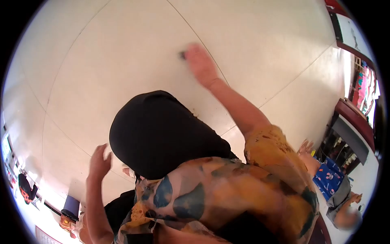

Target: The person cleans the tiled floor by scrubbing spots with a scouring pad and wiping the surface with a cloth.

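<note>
My right hand (201, 65) is stretched out over the pale tiled floor (134, 44), blurred by motion. Its fingers look closed, with a small dark object (183, 55) at their tips that is too smeared to name. My left hand (100, 162) hangs at the left, its thumb apart from the fingers and nothing visible between them. Between the two hands is my bent knee in black cloth (162, 132). The patterned orange and teal shirt (227, 191) fills the lower part of the view.
A person in blue printed clothing (328, 179) is at the right, near dark red furniture (355, 118). White and dark furniture (353, 34) stands at the upper right. A dark bin-like object (71, 205) and a black and red item (26, 189) are at the lower left.
</note>
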A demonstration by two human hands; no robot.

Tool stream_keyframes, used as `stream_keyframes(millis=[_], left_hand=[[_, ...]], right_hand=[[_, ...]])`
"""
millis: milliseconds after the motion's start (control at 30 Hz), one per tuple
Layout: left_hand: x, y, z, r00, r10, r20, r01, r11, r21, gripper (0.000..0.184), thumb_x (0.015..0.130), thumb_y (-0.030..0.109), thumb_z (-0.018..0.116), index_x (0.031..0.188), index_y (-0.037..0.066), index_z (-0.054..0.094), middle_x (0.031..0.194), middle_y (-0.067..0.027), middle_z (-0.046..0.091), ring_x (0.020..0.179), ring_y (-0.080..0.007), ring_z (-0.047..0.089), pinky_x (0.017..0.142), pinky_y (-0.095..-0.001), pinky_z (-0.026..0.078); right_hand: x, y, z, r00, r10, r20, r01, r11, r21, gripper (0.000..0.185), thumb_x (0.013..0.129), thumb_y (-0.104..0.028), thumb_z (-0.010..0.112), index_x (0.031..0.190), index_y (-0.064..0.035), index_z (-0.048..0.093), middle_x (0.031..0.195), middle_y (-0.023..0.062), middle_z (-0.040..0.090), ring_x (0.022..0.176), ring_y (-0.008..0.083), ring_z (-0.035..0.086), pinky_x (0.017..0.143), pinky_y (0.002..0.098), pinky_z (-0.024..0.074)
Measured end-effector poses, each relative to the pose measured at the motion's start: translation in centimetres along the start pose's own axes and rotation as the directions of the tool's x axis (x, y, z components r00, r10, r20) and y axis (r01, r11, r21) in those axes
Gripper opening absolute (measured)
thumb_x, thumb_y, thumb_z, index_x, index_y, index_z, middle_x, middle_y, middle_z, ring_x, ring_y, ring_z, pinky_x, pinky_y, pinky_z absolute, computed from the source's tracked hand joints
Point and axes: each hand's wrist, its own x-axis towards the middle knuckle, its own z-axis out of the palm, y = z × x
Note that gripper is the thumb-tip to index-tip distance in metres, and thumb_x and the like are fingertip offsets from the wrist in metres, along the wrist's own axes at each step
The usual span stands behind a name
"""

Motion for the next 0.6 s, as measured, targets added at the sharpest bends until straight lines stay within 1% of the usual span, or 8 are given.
stream_keyframes(millis=[100,133,233,367,400,433,467,600], left_hand=[[3.8,7.3,2.9,0.939,0.341,0.052,-0.337,0.939,-0.072,0.034,0.076,0.008,0.064,0.108,0.003,0.054,0.107,-0.0181,0.058,0.096,-0.0338,0.058,0.085,-0.0379,0.045],[4.3,9.6,4.7,0.916,0.395,0.077,-0.394,0.919,-0.028,0.033,0.076,0.008,0.063,0.108,0.003,0.054,0.107,-0.0179,0.059,0.096,-0.0335,0.058,0.085,-0.0378,0.046],[4.7,12.6,9.3,0.919,0.382,0.103,-0.392,0.912,0.122,0.032,0.076,0.007,0.063,0.107,0.003,0.054,0.106,-0.0172,0.059,0.095,-0.0325,0.058,0.084,-0.0373,0.046],[4.3,12.5,13.5,0.956,0.288,0.061,-0.294,0.932,0.214,0.031,0.076,0.006,0.063,0.106,0.003,0.054,0.105,-0.0162,0.06,0.093,-0.0312,0.058,0.083,-0.0366,0.046],[4.3,12.4,14.3,0.959,0.28,0.042,-0.282,0.932,0.228,0.031,0.076,0.006,0.063,0.106,0.003,0.054,0.104,-0.016,0.06,0.093,-0.0309,0.058,0.083,-0.0365,0.046],[4.2,12.1,14.8,0.963,0.267,0.025,-0.265,0.935,0.235,0.031,0.076,0.006,0.063,0.106,0.003,0.054,0.104,-0.0157,0.06,0.092,-0.0306,0.059,0.083,-0.0363,0.046],[4.2,11.7,15.4,0.967,0.253,0.003,-0.247,0.939,0.24,0.031,0.076,0.006,0.063,0.106,0.003,0.054,0.104,-0.0155,0.06,0.092,-0.0303,0.059,0.083,-0.0361,0.046],[4.8,9.0,17.6,0.979,0.165,-0.116,-0.141,0.971,0.195,0.03,0.077,0.005,0.062,0.105,0.003,0.054,0.103,-0.0145,0.061,0.09,-0.029,0.059,0.082,-0.0355,0.046]], right_hand=[[-1.7,10.3,-4.2,0.765,0.627,0.15,-0.637,0.77,0.029,0.039,0.096,-0.02,0.037,0.126,0.0041,0.047,0.125,0.0207,0.052,0.123,0.0319,0.044,0.108,0.0419,0.0318],[-8.7,19.7,1.2,0.899,0.413,-0.148,-0.437,0.813,-0.384,0.041,0.097,-0.021,0.034,0.127,0.0033,0.046,0.122,0.0189,0.053,0.12,0.0308,0.047,0.106,0.0417,0.0338],[-10.1,24.0,-6.2,0.353,0.93,0.105,-0.797,0.358,-0.487,0.037,0.093,-0.017,0.04,0.125,-0.0002,0.049,0.12,0.0208,0.054,0.111,0.0307,0.053,0.095,0.042,0.0426],[-2.8,18.8,0.9,0.731,0.67,-0.132,-0.666,0.657,-0.352,0.038,0.094,-0.016,0.037,0.123,0.0063,0.049,0.123,0.0204,0.053,0.118,0.0311,0.048,0.105,0.0405,0.032],[2.1,11.5,-2.0,0.663,0.746,-0.068,-0.733,0.665,0.146,0.037,0.094,-0.015,0.036,0.121,0.0062,0.05,0.121,0.0211,0.054,0.114,0.0321,0.049,0.102,0.042,0.0336],[4.0,8.3,-1.3,0.93,0.351,-0.107,-0.367,0.882,-0.295,0.037,0.095,-0.017,0.036,0.121,0.0065,0.049,0.118,0.0215,0.055,0.112,0.0326,0.05,0.102,0.0422,0.0342],[4.7,4.4,-1.3,0.876,0.482,0.032,-0.474,0.845,0.247,0.026,0.094,-0.015,0.041,0.109,0.0028,0.052,0.11,0.0242,0.053,0.105,0.0389,0.049,0.095,0.0435,0.0389],[3.1,-5.7,0.1,0.994,-0.1,-0.045,0.109,0.94,0.322,0.034,0.09,-0.014,0.044,0.119,0.0034,0.049,0.122,0.0207,0.049,0.117,0.0349,0.044,0.1,0.0442,0.036]])
